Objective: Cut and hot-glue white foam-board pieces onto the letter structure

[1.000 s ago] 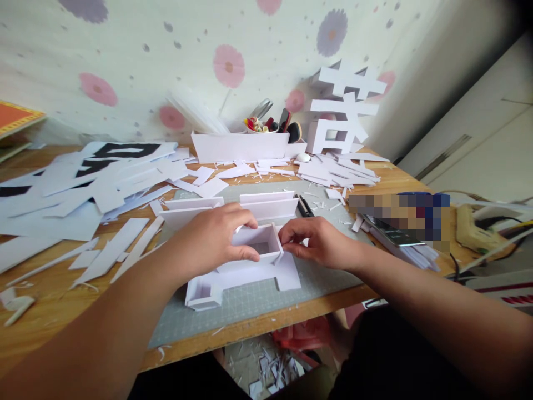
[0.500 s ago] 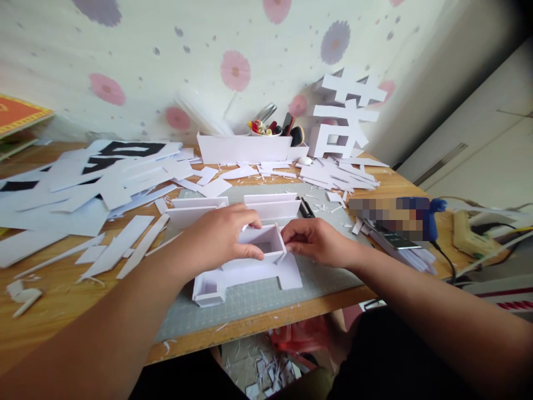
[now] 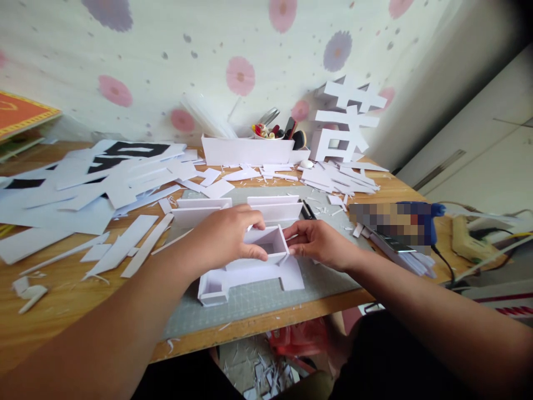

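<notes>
A white foam-board shape [image 3: 258, 280] with upright walls lies on the grey cutting mat [image 3: 250, 313]. It has a box-like compartment in the middle and a smaller one at its near left corner. My left hand [image 3: 229, 236] grips the middle compartment from the left, thumb on the near wall and fingers toward the far wall. My right hand [image 3: 310, 241] presses with thumb and fingertips against the right wall of that compartment. Behind my hands, thin white walls [image 3: 275, 210] stand upright on the far part of the shape.
White scraps and printed sheets [image 3: 83, 194] cover the left side. A white holder with pens [image 3: 247, 151] and a built white character [image 3: 345, 119] stand at the back. A phone [image 3: 391, 241] and a glue gun [image 3: 416, 222] lie at the right.
The whole view has shifted slightly, so things appear a little further right. The fingers of my right hand have spread slightly along the right wall. My left hand keeps its hold.
</notes>
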Tool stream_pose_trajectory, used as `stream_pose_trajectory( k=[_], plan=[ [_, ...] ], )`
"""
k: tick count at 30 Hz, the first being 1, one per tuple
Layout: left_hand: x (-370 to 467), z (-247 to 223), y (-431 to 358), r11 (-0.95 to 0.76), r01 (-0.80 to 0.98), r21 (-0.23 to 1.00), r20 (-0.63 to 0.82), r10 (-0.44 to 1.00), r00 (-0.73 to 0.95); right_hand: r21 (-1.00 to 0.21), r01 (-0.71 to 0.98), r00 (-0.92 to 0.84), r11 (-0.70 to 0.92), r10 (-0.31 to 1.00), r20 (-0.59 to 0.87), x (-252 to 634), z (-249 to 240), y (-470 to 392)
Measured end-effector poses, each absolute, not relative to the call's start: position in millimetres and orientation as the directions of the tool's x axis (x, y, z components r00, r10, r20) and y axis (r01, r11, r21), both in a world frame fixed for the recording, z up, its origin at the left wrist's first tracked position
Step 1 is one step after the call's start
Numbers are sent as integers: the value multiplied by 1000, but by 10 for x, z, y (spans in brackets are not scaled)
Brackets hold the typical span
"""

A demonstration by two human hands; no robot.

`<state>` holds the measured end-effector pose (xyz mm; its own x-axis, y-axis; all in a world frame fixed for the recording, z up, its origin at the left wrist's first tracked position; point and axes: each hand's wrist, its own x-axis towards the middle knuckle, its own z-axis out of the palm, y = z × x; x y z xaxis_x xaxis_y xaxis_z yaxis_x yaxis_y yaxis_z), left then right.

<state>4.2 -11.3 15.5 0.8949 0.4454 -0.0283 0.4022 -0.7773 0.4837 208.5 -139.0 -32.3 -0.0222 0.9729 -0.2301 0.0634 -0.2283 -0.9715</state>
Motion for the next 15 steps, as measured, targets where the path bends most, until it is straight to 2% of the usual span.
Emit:
stream_pose_trajectory(
  k=[4, 7, 11, 15],
  plan=[
    [49, 166, -127, -773, 417, 478, -36, 457, 889, -984, 54, -26, -167, 985, -169, 2033, -323, -1422],
    [52, 164, -121, -775, 416, 476, -37, 455, 890, -985, 122, -42, -119, 991, -125, 2026, -319, -1441],
    [47, 150, -101, -789, 387, 478, -16, 433, 901, -937, 350, -63, 2, 998, -22, 2054, -317, -1454],
    [38, 146, -101, -796, 377, 474, -4, 426, 905, -779, 615, -93, 123, 992, 83, 2045, -336, -1460]
  ],
)
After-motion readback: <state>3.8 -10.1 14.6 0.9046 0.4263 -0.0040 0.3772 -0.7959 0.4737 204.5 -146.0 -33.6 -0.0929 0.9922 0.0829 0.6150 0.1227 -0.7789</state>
